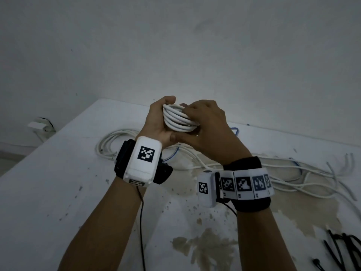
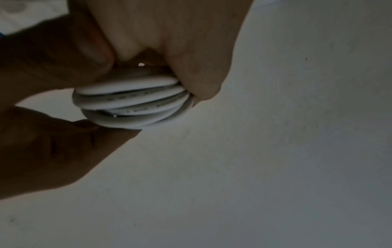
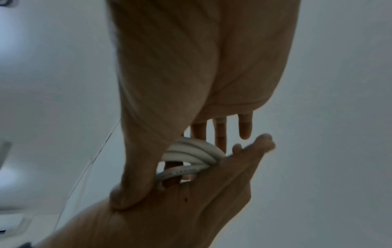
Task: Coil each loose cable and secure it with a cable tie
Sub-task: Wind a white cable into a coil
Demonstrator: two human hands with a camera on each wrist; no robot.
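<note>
A white cable wound into a small coil (image 1: 178, 120) is held up above the table between both hands. My left hand (image 1: 156, 122) grips the coil's left side, with fingers curled over its top. My right hand (image 1: 203, 124) covers the right side, fingers over the turns and thumb beneath, touching the left palm. In the left wrist view the stacked turns of the coil (image 2: 131, 102) show between the fingers. In the right wrist view the coil (image 3: 191, 152) sits between my right thumb and the left hand (image 3: 191, 209). No tie is visible on the coil.
Several loose white cables (image 1: 293, 173), some showing blue wires, lie across the back of the stained white table (image 1: 58, 192). Black cable ties (image 1: 340, 249) lie at the front right corner. A white wall fitting (image 1: 39, 126) is beyond the table's left edge.
</note>
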